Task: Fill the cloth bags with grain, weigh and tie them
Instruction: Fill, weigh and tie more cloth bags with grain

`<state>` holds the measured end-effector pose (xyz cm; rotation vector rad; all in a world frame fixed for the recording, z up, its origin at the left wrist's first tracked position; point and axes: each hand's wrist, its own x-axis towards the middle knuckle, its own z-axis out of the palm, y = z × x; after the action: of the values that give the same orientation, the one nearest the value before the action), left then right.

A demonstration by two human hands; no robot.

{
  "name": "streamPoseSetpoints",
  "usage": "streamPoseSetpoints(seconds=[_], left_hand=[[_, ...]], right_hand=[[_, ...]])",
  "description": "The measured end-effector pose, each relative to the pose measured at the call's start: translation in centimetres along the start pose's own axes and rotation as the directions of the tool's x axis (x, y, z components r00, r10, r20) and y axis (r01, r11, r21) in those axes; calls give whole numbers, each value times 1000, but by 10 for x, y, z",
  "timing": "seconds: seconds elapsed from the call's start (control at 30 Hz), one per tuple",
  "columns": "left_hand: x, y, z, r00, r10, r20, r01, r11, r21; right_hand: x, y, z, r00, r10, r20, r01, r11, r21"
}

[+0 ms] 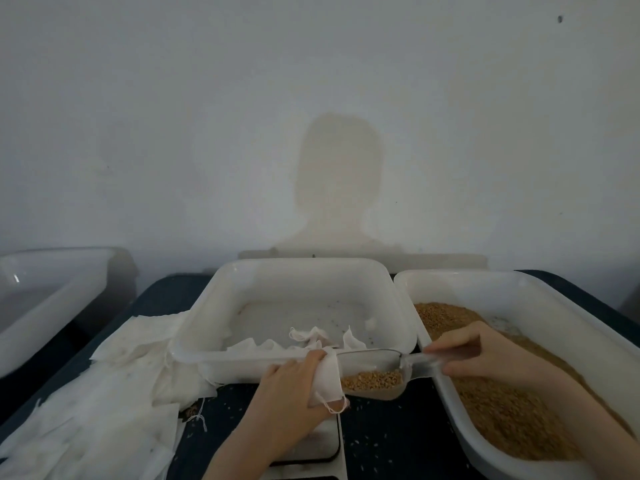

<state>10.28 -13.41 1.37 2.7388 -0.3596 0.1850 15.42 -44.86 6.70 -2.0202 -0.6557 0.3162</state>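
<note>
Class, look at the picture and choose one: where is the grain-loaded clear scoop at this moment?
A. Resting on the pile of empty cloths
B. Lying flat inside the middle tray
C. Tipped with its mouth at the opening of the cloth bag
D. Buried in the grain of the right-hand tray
C: the right hand holds the clear scoop by its handle, its mouth meeting the cloth bag gripped open by the left hand, above the scale.

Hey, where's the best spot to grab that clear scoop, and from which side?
Probably the narrow handle, approached from the right: it points toward the grain tray, while the scoop bowl's open mouth, holding grain, faces the cloth bag. The right hand grips there now.
</note>
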Motion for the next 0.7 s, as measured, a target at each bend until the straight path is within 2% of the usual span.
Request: streamPoseSetpoints(seconds=[0.3,0.47,0.6,0.7], left_hand=[[-1,-12,-5,999,-17,48,23,993,-120],[0,-21,6,996,-76,49,82,986,-143],[1,-20,9,994,-109,-17,102,967,-235],[-1,-13,5,994,-109,-27,96,947,-307]], right_hand=[[20,-18,2,999,23,26,-20,992,-127],[37,-54,2,997,68,44,-52,958,-284],[51,-102,3,999,-21,31,33,881,-471],[61,-144,6,996,-65,65,92,745,-660]])
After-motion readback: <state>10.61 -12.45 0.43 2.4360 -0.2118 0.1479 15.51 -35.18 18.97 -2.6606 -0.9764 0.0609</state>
